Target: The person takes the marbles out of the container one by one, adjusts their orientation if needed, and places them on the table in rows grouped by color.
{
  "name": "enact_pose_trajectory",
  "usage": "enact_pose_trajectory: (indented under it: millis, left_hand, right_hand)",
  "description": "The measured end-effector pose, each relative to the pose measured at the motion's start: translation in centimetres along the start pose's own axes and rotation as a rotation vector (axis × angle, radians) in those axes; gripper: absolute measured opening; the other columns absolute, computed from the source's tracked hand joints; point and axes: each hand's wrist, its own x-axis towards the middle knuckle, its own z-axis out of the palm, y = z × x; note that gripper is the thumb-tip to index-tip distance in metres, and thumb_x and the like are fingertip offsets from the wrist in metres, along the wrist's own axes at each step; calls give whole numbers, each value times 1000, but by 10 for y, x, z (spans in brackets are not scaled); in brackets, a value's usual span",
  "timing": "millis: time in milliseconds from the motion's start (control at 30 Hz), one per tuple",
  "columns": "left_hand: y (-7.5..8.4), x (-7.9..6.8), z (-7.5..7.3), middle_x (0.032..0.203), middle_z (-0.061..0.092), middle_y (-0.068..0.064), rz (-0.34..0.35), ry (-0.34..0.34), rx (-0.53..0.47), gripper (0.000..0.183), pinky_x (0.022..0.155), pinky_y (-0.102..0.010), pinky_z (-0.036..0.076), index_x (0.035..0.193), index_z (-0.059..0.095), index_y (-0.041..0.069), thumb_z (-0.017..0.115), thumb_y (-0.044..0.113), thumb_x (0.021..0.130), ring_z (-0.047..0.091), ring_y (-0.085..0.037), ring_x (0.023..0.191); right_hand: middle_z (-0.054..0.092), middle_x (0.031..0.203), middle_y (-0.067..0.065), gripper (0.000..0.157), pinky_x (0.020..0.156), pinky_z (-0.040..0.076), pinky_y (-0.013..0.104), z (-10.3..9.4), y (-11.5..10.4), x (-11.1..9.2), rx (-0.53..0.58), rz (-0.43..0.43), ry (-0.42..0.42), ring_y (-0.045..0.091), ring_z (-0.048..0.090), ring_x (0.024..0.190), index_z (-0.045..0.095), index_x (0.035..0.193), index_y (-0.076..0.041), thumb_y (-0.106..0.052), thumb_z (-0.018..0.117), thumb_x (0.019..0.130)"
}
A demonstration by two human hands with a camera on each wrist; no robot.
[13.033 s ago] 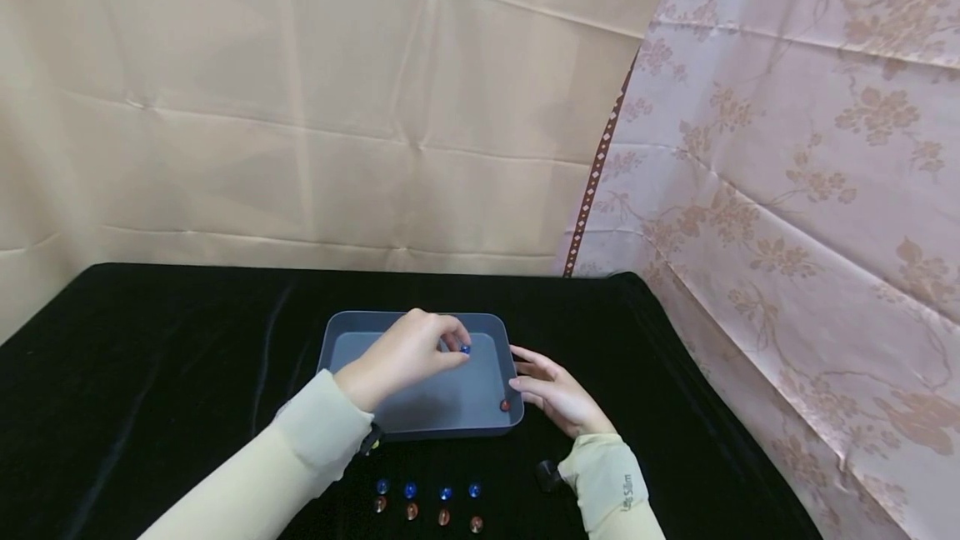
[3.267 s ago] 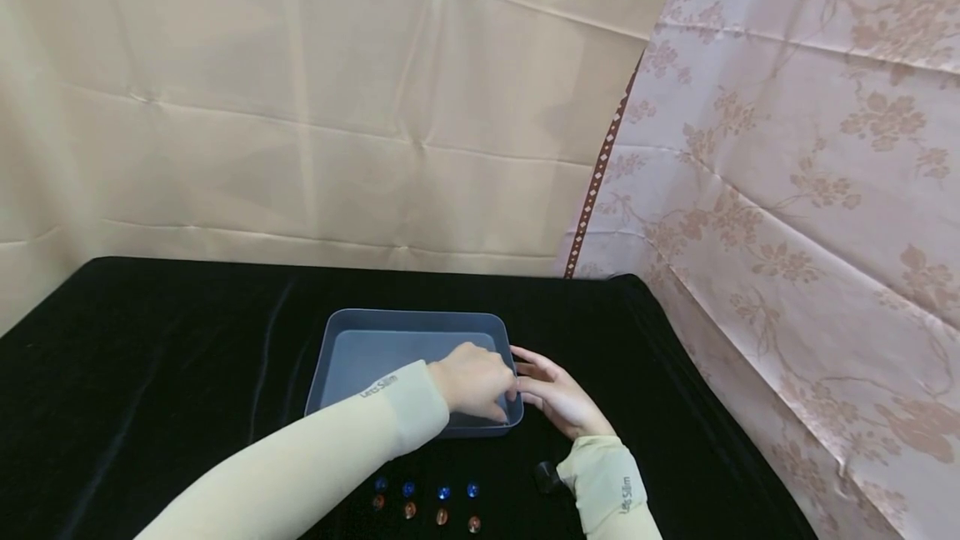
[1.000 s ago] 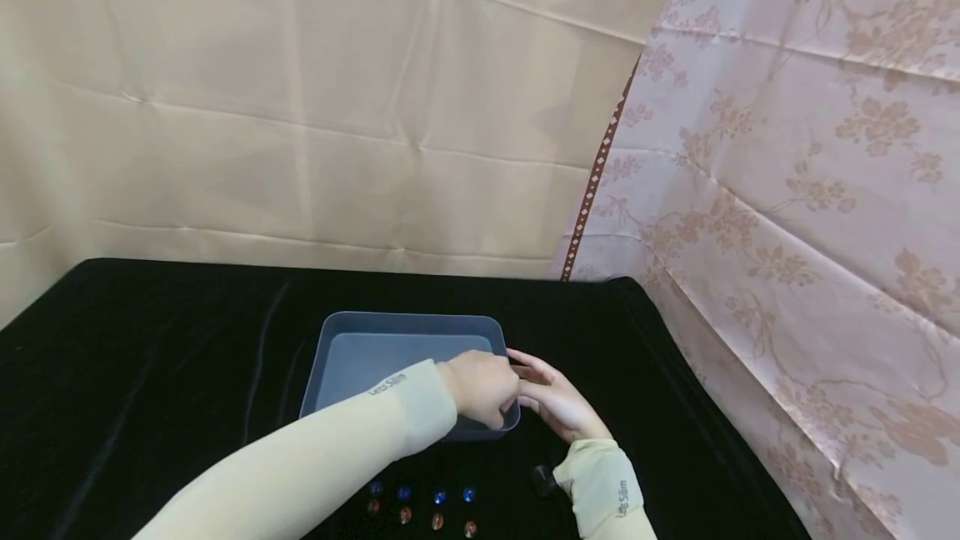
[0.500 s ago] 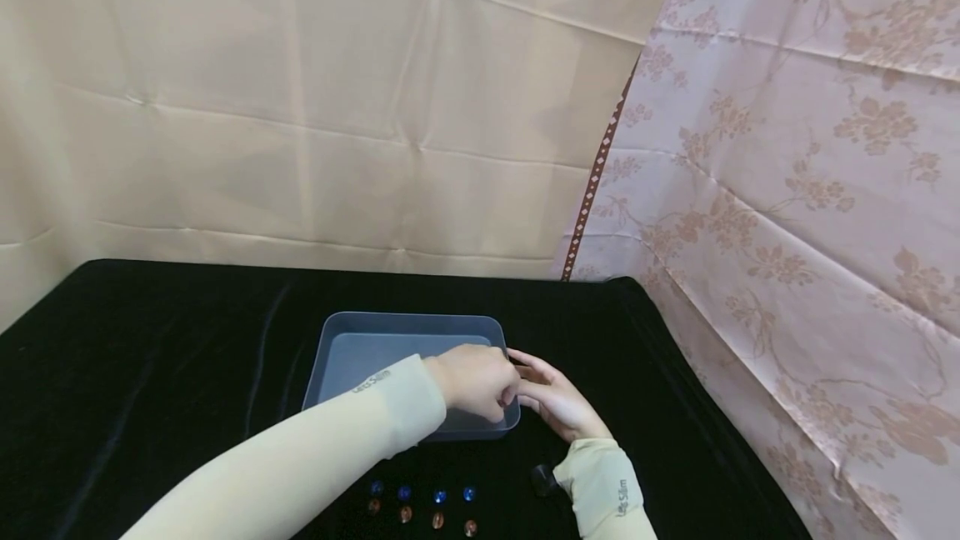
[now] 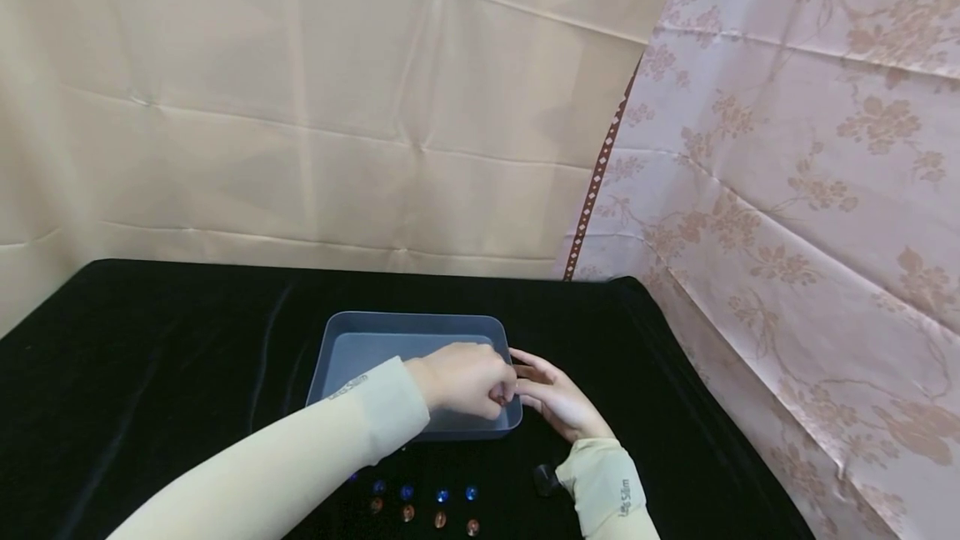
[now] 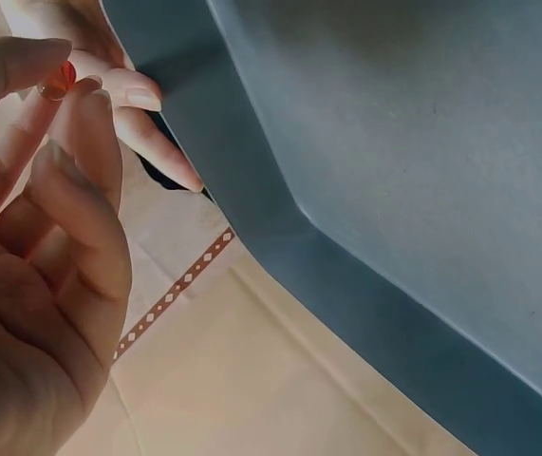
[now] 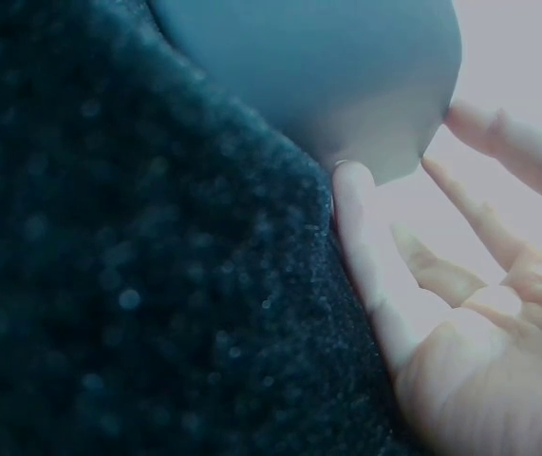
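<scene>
My left hand (image 5: 463, 380) is over the right part of a shallow blue-grey tray (image 5: 375, 350). In the left wrist view, its thumb and finger pinch a reddish-orange glass marble (image 6: 58, 82), while the other fingers curl loosely. My right hand (image 5: 558, 400) touches the tray's right side from outside, fingers spread and fairly straight. The right wrist view has its fingertips against the tray's outer wall (image 7: 384, 123). The left hand hides the tray's near right corner in the head view.
In front of the tray, blue marbles (image 5: 442, 496) lie in a row on the black cloth (image 5: 187, 407). Closer to me runs a row of orange marbles (image 5: 440, 519). Another blue marble (image 5: 352, 477) shows beside the left sleeve. A beige curtain (image 5: 300, 107) hangs behind.
Thirteen seconds ago my left hand held a blue marble above the tray, with an orange one in its near right corner. During the last second that hand drifted slightly left. My right hand stays put.
</scene>
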Motion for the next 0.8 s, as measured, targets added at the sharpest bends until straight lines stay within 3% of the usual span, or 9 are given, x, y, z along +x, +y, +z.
enact_pose_trajectory:
  millis: [300, 800]
  left_hand:
    - [2, -14, -8, 88, 69, 9, 28, 89, 9, 13, 72, -15, 48, 101, 74, 18, 71, 20, 89, 61, -1, 77]
    - [5, -57, -23, 89, 73, 8, 49, 169, 43, 7, 71, -14, 51, 97, 73, 21, 72, 23, 90, 66, 0, 78]
  right_hand:
    - [33, 153, 26, 66, 103, 47, 30, 0, 1, 0, 1, 21, 20, 21, 58, 122, 28, 155, -10, -13, 59, 97]
    - [32, 154, 25, 65, 107, 45, 37, 2, 1, 0, -28, 45, 55, 26, 56, 126, 32, 154, -13, -15, 60, 96]
